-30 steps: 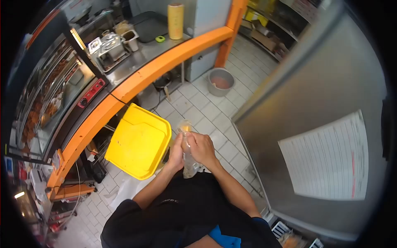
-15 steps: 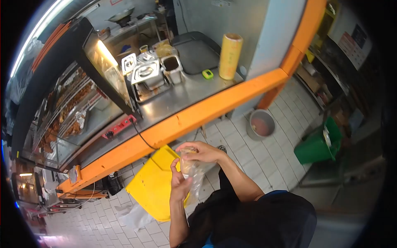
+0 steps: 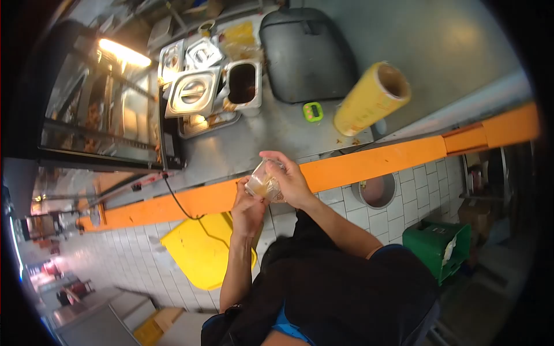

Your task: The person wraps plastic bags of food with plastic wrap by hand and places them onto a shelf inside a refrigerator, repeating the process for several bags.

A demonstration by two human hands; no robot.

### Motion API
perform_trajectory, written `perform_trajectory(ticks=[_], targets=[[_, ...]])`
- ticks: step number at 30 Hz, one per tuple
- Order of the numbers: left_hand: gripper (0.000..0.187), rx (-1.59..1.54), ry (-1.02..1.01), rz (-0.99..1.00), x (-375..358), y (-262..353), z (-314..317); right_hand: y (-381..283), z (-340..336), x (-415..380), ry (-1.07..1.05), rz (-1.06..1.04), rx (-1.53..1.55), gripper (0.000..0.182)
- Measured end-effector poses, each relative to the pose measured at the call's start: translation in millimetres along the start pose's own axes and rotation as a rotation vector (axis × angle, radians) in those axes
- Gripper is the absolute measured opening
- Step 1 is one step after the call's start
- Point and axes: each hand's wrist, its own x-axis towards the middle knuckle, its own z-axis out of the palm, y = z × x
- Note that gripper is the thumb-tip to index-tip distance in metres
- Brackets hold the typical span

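Evidently both hands are busying themselves with one thing, a clear plastic bag with something pale tan showing inside, too blurred by folds and glare to name. The right hand is curling over its upper right side with bent fingers, and the left hand is closing around its lower left, so both are gripping it. The bag is showing in front of the black shirt, against the orange rail; whether it is touching that rail I cannot tell. Past the rail, a steel counter is holding an upright yellow roll of film, a green timer and a black tray. Left of those, an open steel pan is sitting beside a steel lid, and a lamp is glowing by the glass cabinet. Below the rail, a black cord is trailing towards a yellow plastic tub, while a grey bucket and a green bin are standing off to the right.
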Motion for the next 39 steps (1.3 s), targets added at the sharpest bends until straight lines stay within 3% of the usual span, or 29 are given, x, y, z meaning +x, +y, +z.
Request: perform_trajectory(ticks=[1, 3, 5, 6, 7, 8, 9, 10, 11, 12, 15, 18, 20, 22, 23, 24, 26, 27, 32, 34, 35, 37, 39], targets=[[0.030, -0.017, 0.044, 0.008, 1.5, -2.5, -14.2, 5.6, -1.1, 6.1, -0.086, 0.134, 0.144, 0.029], [0.021, 0.168, 0.122, 0.234, 10.4, -17.5, -56.2, 22.4, 5.2, 12.4, -0.177, 0.299, 0.277, 0.029], [0.031, 0.255, 0.121, 0.313, 14.3, -16.9, -78.9, 48.2, 11.9, 19.1, -0.281, -0.121, -0.558, 0.030], [0.034, 0.324, 0.084, 0.306, 16.8, -11.1, -88.6, 58.1, 15.6, 17.5, -0.196, -0.293, -0.908, 0.028], [0.037, 0.389, 0.041, 0.298, 19.8, -6.9, -99.3, 57.6, 15.2, 22.4, -0.201, -0.284, -0.938, 0.028], [0.025, 0.408, -0.016, 0.259, 24.5, -2.2, -107.3, 55.5, 12.9, 24.4, -0.193, -0.194, -0.923, 0.027], [0.025, 0.390, -0.035, 0.233, 29.0, -3.6, -109.5, 53.3, 14.3, 21.8, -0.165, -0.106, -0.901, 0.026], [0.026, 0.135, -0.011, 0.058, 36.8, -1.5, -97.8, 48.8, 15.6, 17.6, -0.136, -0.101, -0.931, 0.026], [0.033, -0.115, 0.009, -0.119, 44.4, -2.0, -87.9, 42.9, 16.9, 14.5, -0.104, -0.049, -0.893, 0.026], [0.056, -0.183, -0.093, -0.273, 57.8, -9.7, -103.0, 36.5, 18.5, 10.9, -0.059, -0.005, -0.848, 0.026], [0.052, 0.047, -0.277, -0.255, 72.7, -12.0, -88.5, 27.0, 1.1, 8.8, 0.029, -0.019, -0.815, 0.026], [0.046, 0.209, -0.295, -0.203, 87.6, -7.0, -70.5, -5.1, -10.9, 8.7, -0.099, -0.080, -0.975, 0.031], [0.042, 0.267, -0.263, -0.097, 98.2, -6.1, -68.1, -68.7, -17.2, 18.3, 0.063, -0.536, -1.240, 0.039], [0.040, 0.264, -0.245, -0.051, 110.1, 2.6, -80.7, -157.4, -41.7, 26.7, 0.403, -0.598, -1.247, 0.047], [0.039, 0.268, -0.217, -0.017, 111.3, 8.0, -88.4, -194.1, -54.6, 26.9, 0.611, -0.560, -1.494, 0.048], [0.039, 0.271, -0.202, -0.011, 111.2, 13.0, -93.0, -212.7, -84.7, 34.3, 0.650, -0.542, -1.784, 0.055], [0.040, 0.282, -0.127, 0.058, 109.8, 21.9, -95.6, -203.5, -148.4, 53.7, 0.533, -0.369, -1.900, 0.052], [0.040, 0.284, -0.107, 0.072, 107.0, 25.2, -94.0, -197.3, -162.3, 59.5, 0.512, -0.377, -1.888, 0.052], [0.054, 0.267, 0.012, 0.267, 85.6, 36.2, -93.6, -191.9, -174.1, 69.8, 0.724, -0.905, -1.794, 0.043], [0.064, 0.337, 0.073, 0.395, 71.5, 49.4, -84.2, -218.2, -136.4, 43.1, 0.737, -0.556, -1.637, 0.043], [0.064, 0.341, 0.113, 0.398, 63.1, 54.9, -80.3, -212.3, -129.4, 33.5, 0.697, -0.543, -1.626, 0.043], [0.062, 0.358, 0.172, 0.531, 56.6, 64.9, -71.9, -199.8, -123.0, 13.4, 0.763, -0.056, -1.088, 0.047], [0.060, 0.400, 0.193, 0.579, 59.1, 67.6, -68.7, -133.7, -144.5, 4.6, 0.721, -0.060, -0.983, 0.053]])
